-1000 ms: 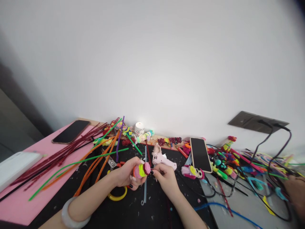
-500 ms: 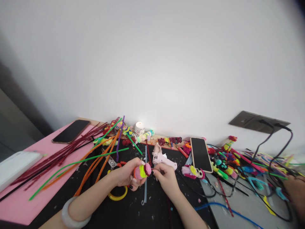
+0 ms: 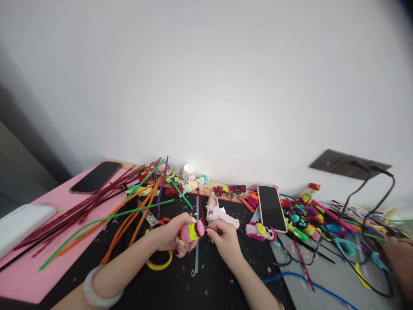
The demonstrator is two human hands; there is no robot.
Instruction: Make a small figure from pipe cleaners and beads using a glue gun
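Observation:
My left hand (image 3: 178, 232) is closed around a small pipe-cleaner roll (image 3: 192, 231) wound in pink, orange, yellow-green and dark red bands. From its dark red edge a short strand of dark red pipe cleaner (image 3: 207, 230) runs to my right hand (image 3: 223, 239), where thumb and forefinger pinch it. Just beyond my right hand lies a pale pink hot glue gun (image 3: 222, 215). A clear glue stick (image 3: 197, 254) rests on the black mat between my hands. Under my left wrist are scissors with yellow and red handles (image 3: 158, 265), partly hidden.
Orange pipe cleaners (image 3: 119, 234) and dark red ones (image 3: 80, 211) spread over the pink board (image 3: 26, 275) at left, beside a black phone (image 3: 96, 177). At right are a white-edged phone (image 3: 272, 209), a pipe-cleaner doll (image 3: 260, 231), tangled cables and another person's hand (image 3: 398, 258).
Both hands keep almost the same pose and grip. The whole view has shifted very slightly.

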